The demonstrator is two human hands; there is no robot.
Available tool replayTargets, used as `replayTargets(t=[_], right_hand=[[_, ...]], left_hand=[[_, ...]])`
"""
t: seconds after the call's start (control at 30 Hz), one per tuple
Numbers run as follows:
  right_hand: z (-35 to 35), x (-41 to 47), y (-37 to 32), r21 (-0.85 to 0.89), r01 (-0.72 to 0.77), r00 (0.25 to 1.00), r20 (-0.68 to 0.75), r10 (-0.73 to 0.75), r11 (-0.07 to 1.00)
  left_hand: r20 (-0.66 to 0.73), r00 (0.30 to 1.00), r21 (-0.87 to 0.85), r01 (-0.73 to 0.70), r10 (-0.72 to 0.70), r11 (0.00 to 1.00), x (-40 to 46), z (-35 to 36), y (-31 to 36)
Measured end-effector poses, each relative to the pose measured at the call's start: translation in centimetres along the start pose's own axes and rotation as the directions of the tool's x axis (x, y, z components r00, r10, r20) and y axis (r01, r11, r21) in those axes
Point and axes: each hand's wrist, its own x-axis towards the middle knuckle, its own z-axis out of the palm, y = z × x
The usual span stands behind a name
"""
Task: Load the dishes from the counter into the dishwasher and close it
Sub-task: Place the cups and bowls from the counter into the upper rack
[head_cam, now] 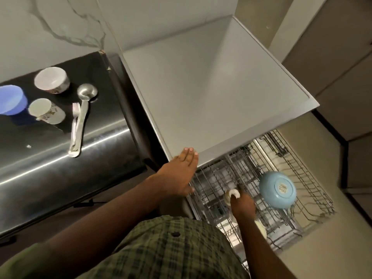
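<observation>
Head view, loading part done. Your right hand (241, 204) reaches down into the pulled-out dishwasher rack (314, 190), fingers curled round a small white cup (233, 193) that you are setting among the wires near the rack's left side. Your left hand (181, 174) lies flat, fingers straight, on the near corner of the dishwasher top (211, 87), holding nothing.

Already in the rack: one light blue bowl (277, 189), upside down, to the right of the cup; something pale (260, 228) shows nearer you by the forearm, too hidden to name.

Left on the dark counter (60, 158), at far left: a white bowl (52, 80), a blue bowl (12, 100) partly out of frame, a patterned cup (45, 111) on its side, a steel ladle (84, 109) and a pale fork (74, 121) lying just beside it.

Judged outstanding: those five pieces to carry over, then the rack to push in and the door, not in view here, to close
</observation>
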Motion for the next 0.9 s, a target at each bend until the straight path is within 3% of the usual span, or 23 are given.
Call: replayTargets(t=[0.1,0.2,0.37,0.5,0.67,0.8,0.9], right_hand=[[-2.2,-1.8,-3.5,0.249,0.209,0.975,-0.123,-0.183,0.946],[-4.2,-3.3,-8.6,0.334,0.413,0.91,-0.2,-0.364,0.848],[-6.9,-5.6,-17.1,0.333,0.662,0.75,-0.274,-0.602,0.672],[-6.0,-6.6,-22.9,0.306,0.753,0.635,-0.105,-0.765,0.583],[-0.8,-8.2,-32.2,0.19,0.908,0.345,0.172,-0.923,0.375],[3.9,-10.7,-39.0,-0.067,0.938,0.328,0.482,-0.813,0.339],[6.0,-12.7,-43.0,-0.375,0.913,0.38,0.642,-0.666,0.159]], left_hand=[[-0.031,0.998,-0.13,-0.066,0.063,0.989,-0.4,-0.3,-0.8],[-0.094,0.992,-0.254,-0.103,0.082,0.962,-1.5,-1.0,-2.6],[-0.306,0.946,-0.34,-0.007,-0.103,0.941,-4.6,-1.0,-5.9],[-0.463,0.817,-0.489,0.088,-0.344,0.868,-7.8,0.2,-9.9],[-0.486,0.634,-0.591,0.268,-0.602,0.76,-12.8,3.3,-15.2],[-0.462,0.552,-0.641,0.332,-0.694,0.692,-15.0,6.0,-17.2],[-0.473,0.533,-0.661,0.311,-0.701,0.683,-15.5,6.6,-17.8]])
